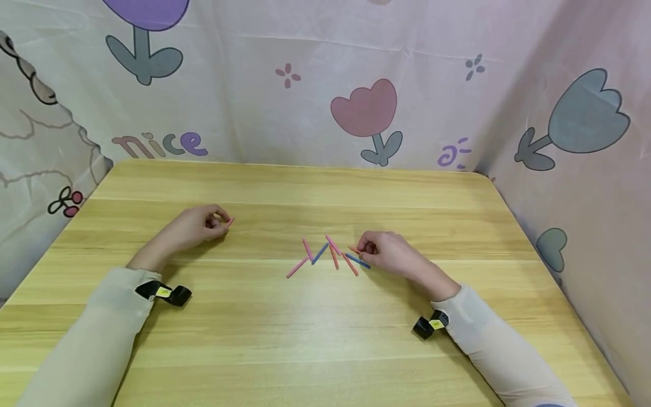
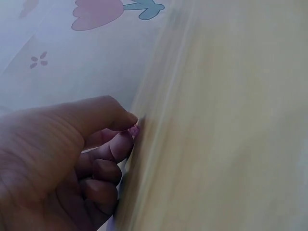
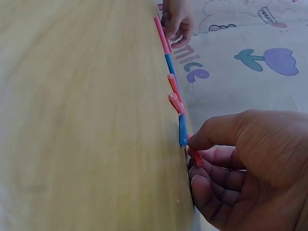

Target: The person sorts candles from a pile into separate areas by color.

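My left hand [image 1: 200, 229], at the left of the table, pinches a small pink stick [image 2: 134, 130] between thumb and forefinger; one end pokes past the fingertips. Right of the middle, my right hand [image 1: 390, 254] has a thin orange stick [image 3: 198, 159] between its thumb and fingers. A blue stick [image 1: 358, 261] lies close beside those fingertips. To its left, in a zigzag row, are an orange stick [image 1: 350, 265], a second orange one [image 1: 334, 258], a pink one [image 1: 333, 245], a blue one [image 1: 320, 253] and two more pink ones, the outermost pink stick [image 1: 297, 268] slanting toward me.
The sticks lie on a light wood-grain table [image 1: 285, 339]. Behind and beside it hangs a printed cloth [image 1: 254, 102] with flowers and lettering. A small black camera is strapped at each sleeve cuff.
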`<state>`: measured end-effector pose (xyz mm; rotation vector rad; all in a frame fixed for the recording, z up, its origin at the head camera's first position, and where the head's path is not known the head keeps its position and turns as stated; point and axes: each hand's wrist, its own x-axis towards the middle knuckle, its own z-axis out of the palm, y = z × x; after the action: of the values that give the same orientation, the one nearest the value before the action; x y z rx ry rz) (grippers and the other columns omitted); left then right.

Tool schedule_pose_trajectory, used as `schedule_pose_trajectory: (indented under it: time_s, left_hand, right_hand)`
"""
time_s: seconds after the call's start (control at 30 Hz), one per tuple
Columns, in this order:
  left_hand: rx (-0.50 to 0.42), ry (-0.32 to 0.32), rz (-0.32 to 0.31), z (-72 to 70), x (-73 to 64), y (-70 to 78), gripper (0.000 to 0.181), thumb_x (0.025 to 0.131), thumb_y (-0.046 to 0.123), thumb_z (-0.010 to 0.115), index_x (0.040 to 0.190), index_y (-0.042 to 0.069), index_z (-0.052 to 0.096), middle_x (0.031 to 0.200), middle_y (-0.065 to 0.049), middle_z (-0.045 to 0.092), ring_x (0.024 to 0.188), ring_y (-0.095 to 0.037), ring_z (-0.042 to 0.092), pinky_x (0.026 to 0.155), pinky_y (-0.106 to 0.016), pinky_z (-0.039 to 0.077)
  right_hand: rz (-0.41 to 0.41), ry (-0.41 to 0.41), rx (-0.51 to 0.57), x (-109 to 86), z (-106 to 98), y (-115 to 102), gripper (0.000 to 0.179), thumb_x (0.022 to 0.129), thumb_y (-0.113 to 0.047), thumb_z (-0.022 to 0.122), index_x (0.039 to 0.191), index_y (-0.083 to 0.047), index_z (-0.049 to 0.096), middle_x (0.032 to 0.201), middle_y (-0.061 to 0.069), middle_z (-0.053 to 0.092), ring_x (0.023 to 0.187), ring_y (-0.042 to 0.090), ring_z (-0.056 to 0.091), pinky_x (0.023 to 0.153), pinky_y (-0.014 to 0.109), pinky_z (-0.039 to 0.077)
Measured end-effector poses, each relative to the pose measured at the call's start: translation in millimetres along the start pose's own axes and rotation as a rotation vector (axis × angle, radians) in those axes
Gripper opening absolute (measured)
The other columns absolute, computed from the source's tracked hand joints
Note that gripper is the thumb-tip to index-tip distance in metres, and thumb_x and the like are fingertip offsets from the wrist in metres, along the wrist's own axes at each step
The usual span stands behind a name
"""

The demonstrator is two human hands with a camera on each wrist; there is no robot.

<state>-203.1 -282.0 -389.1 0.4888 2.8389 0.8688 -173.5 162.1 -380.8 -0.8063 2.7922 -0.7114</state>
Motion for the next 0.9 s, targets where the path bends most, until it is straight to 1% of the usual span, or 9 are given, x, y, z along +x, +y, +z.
schedule_pose_trajectory:
  time_s: [0.17, 0.3, 0.47, 0.67, 0.9]
  left_hand:
    - [-0.025, 0.003, -0.032, 0.8, 0.6, 0.6, 0.019, 0.094, 0.02, 0.066, 0.107, 0.006, 0.063, 0.08, -0.002, 0.062, 0.072, -0.018, 0.054, 0.069, -0.034, 0.043]
    - [-0.056, -0.014, -0.072, 0.9, 0.5, 2.4, 0.019, 0.094, 0.019, 0.066, 0.104, 0.004, 0.06, 0.082, -0.003, 0.065, 0.071, -0.017, 0.057, 0.065, -0.031, 0.046]
    - [-0.094, -0.039, -0.109, 1.2, 0.7, 5.5, 0.023, 0.094, 0.018, 0.065, 0.108, 0.001, 0.057, 0.085, -0.005, 0.066, 0.067, -0.016, 0.058, 0.059, -0.03, 0.048]
    - [-0.108, -0.043, -0.112, 1.8, 1.3, 5.4, 0.024, 0.095, 0.017, 0.063, 0.11, 0.0, 0.055, 0.08, -0.006, 0.064, 0.064, -0.018, 0.057, 0.058, -0.03, 0.048]
    - [-0.12, -0.043, -0.111, 1.2, -0.6, 5.2, 0.026, 0.096, 0.017, 0.063, 0.112, 0.0, 0.055, 0.079, -0.006, 0.064, 0.064, -0.018, 0.057, 0.057, -0.03, 0.047]
  right_hand:
    - [0.0, 0.002, -0.013, -0.5, 0.6, 1.3, 0.006, 0.089, -0.016, 0.071, 0.091, -0.015, 0.066, 0.074, -0.008, 0.058, 0.065, 0.008, 0.051, 0.062, 0.027, 0.043]
    - [-0.002, -0.005, -0.01, -0.4, 0.8, 1.8, 0.005, 0.089, -0.016, 0.07, 0.092, -0.015, 0.066, 0.074, -0.009, 0.058, 0.066, 0.008, 0.051, 0.062, 0.028, 0.044]
    - [-0.005, -0.005, -0.007, -0.2, 0.7, 1.9, 0.006, 0.089, -0.016, 0.071, 0.092, -0.015, 0.066, 0.074, -0.009, 0.058, 0.066, 0.008, 0.051, 0.062, 0.027, 0.044]
    - [-0.013, -0.003, -0.023, -1.9, -0.7, 1.5, 0.006, 0.088, -0.013, 0.072, 0.092, -0.014, 0.067, 0.075, -0.009, 0.06, 0.067, 0.008, 0.053, 0.063, 0.027, 0.046]
    - [-0.056, 0.036, -0.11, -2.7, -3.6, -2.5, 0.011, 0.082, -0.006, 0.073, 0.091, -0.011, 0.07, 0.078, -0.006, 0.063, 0.071, 0.008, 0.057, 0.067, 0.028, 0.049]
